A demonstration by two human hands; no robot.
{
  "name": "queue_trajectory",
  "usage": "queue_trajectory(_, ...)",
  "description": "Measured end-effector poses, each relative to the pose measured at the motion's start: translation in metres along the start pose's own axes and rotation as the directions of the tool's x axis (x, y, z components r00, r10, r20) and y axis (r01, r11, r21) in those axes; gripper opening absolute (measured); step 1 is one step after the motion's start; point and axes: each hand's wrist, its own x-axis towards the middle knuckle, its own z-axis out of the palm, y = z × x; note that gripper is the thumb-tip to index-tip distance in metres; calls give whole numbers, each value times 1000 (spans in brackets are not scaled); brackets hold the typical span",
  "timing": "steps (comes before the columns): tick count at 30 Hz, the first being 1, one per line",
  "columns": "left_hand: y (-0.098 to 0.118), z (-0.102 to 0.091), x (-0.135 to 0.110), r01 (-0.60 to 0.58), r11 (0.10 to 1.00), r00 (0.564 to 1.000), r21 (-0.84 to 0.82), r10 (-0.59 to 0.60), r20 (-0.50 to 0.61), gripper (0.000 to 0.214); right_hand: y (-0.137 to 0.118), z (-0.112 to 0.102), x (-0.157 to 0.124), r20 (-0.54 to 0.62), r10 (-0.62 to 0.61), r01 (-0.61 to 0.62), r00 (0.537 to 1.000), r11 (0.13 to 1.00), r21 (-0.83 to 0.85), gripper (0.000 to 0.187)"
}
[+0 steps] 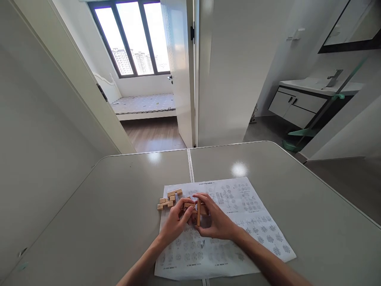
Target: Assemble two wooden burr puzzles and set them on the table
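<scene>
Both my hands are together over a printed instruction sheet (256,230), around a partly joined wooden burr puzzle (190,206). My left hand (175,218) grips the puzzle's left side between thumb and fingers. My right hand (218,220) has thumb and fingertips on the two ends of a wooden puzzle stick (199,212), which stands lengthwise against the assembly. Fingers hide part of the joined pieces. Just left of my left hand, several loose notched wooden blocks (166,201) lie at the sheet's upper left edge.
The grey table (119,222) has a seam down its middle and rounded far corners. Beyond its far edge stand an open door (178,71) and a bed (143,104) by a window. To the right are a washbasin cabinet (297,105) and a green broom (303,132).
</scene>
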Motion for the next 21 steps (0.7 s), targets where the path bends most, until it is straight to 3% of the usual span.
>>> queue_trajectory(7,-5,0,-1,-68,986,994,153,81,-75,32,0,1,0,-7,15,-15,1000,1000,12,96)
queue_trajectory(21,-9,-1,-2,-82,982,994,169,94,-63,31,-4,-1,1,11,25,-25,1000,1000,12,94)
